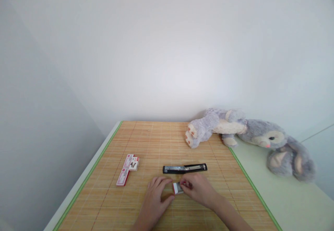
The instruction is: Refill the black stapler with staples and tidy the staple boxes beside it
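Both my hands meet over a small red and white staple box (177,188) low on the bamboo mat (156,137). My left hand (156,196) curls round the box's left side, thumb below it. The fingers of my right hand (198,189) pinch the box's right end. A black stapler (184,168), swung open flat, lies just beyond my hands. Two more red and white staple boxes (128,169) lie to the left on the mat.
A grey plush rabbit (250,137) lies on its side at the far right, partly on the mat and partly on the pale green table (287,196). A white wall stands close behind the table.
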Demonstrator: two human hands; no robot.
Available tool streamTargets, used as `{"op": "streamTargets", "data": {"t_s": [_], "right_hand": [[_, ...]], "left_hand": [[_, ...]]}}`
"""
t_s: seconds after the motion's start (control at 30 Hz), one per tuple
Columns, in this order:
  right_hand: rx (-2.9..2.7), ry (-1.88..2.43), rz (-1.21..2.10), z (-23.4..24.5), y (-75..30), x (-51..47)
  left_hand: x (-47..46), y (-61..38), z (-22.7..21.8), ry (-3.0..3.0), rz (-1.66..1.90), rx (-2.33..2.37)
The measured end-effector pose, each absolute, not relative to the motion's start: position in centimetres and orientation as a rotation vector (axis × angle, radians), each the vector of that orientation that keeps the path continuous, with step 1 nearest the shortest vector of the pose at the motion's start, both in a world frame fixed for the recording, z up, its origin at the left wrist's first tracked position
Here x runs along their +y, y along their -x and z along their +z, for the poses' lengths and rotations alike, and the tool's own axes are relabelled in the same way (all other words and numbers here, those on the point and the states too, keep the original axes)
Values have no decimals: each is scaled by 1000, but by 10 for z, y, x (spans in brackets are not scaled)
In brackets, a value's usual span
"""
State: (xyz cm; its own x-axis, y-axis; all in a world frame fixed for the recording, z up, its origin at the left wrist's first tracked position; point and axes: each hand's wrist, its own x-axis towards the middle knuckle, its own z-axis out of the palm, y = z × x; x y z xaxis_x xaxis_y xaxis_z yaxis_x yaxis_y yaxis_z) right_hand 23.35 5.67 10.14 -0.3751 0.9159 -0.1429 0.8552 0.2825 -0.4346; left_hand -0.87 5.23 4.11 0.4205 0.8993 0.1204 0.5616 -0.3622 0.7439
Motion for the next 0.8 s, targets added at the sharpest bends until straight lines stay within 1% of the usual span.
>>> {"op": "streamTargets", "data": {"t_s": [0.23,0.4,0.6,0.8], "right_hand": [[-2007,1600,829,79,-257,35],[-2014,1579,855,80,-251,36],[-2035,1471,795,87,-262,39],[-2018,1510,797,88,-273,39]], "left_hand": [[48,-9,50,-2107,592,1291],[47,-21,57,-2143,585,1273],[42,-30,65,-2137,604,1271],[44,-36,64,-2161,601,1260]]}}
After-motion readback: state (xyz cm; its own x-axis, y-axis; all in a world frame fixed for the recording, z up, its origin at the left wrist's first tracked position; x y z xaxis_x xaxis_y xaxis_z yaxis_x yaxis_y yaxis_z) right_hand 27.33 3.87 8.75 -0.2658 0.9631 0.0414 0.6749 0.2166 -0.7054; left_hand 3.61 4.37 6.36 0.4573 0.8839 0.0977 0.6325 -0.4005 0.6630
